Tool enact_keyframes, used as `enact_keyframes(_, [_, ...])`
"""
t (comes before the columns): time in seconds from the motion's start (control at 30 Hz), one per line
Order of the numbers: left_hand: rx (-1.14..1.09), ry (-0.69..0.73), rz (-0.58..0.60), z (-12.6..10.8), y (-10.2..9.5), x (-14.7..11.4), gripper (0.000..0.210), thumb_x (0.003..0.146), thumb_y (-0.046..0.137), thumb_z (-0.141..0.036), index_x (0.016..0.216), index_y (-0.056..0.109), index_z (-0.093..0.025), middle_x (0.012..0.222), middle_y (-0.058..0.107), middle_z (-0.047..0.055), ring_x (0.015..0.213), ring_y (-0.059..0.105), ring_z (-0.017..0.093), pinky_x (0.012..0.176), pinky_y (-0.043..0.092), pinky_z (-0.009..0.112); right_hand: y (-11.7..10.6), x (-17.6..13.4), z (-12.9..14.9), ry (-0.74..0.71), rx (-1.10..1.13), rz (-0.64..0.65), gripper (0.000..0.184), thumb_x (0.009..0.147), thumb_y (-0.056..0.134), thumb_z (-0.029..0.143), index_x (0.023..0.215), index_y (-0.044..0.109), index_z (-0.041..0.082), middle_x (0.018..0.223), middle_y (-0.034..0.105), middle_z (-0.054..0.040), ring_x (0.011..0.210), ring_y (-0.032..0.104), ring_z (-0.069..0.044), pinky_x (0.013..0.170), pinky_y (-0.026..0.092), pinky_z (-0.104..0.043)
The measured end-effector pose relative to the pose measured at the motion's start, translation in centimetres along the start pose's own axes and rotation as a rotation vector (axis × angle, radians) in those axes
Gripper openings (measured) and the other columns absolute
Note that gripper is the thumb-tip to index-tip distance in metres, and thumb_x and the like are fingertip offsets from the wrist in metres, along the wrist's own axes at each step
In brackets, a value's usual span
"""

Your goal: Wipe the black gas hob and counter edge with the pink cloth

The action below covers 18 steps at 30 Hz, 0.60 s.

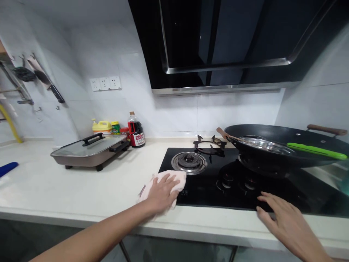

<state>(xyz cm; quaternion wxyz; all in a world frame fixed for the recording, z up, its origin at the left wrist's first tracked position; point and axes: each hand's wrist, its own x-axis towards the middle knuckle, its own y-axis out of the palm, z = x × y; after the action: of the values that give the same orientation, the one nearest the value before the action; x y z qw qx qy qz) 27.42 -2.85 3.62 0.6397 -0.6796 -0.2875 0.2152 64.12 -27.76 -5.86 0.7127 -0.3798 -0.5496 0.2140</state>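
My left hand point(163, 193) presses down on a white cloth point(178, 177), gripping it under the fingers. The cloth lies over the front left corner of the black gas cooktop point(201, 196), partly on the white counter. Just behind it is the left burner point(189, 162), with its pan support point(209, 146) lifted off and set at the back. My right hand point(286, 222) is at the cooktop's front edge, fingers apart and holding nothing. The two control knobs point(227, 180) sit to the left of that hand.
A large wok point(253, 131) covers the right burner, holding a metal lid point(264, 145) and a green-handled utensil point(316, 150). An electric pan point(79, 153) and a sauce bottle point(136, 131) stand on the left. The range hood point(223, 69) overhangs the cooktop.
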Motion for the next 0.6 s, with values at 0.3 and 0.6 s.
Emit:
enact_keyframes(0.3, [-0.191,0.274,0.135,-8.9,0.1,5.3,0.059,0.105,0.031,-0.052,0.158,0.044,-0.029,0.172,0.031,0.004,0.161,0.02,0.029,0.127,0.009,0.068,0.2,0.0,-0.2,0.02,0.037,-0.004,0.046,0.095,0.047,0.056,0.113,0.074,0.022,0.131,0.071,-0.0112,0.123,0.064,-0.034,0.106,0.048,-0.056])
enact_keyframes(0.6, [-0.182,0.263,0.106,-14.4,2.5,19.7,0.056,0.102,0.031,-0.048,0.154,0.047,-0.035,0.171,0.034,0.001,0.158,0.025,0.028,0.127,0.01,0.065,0.0,0.2,-0.4,0.009,0.085,-0.02,0.041,0.096,0.05,0.054,0.111,0.073,0.024,0.13,0.072,-0.0106,0.122,0.065,-0.033,0.108,0.048,-0.055])
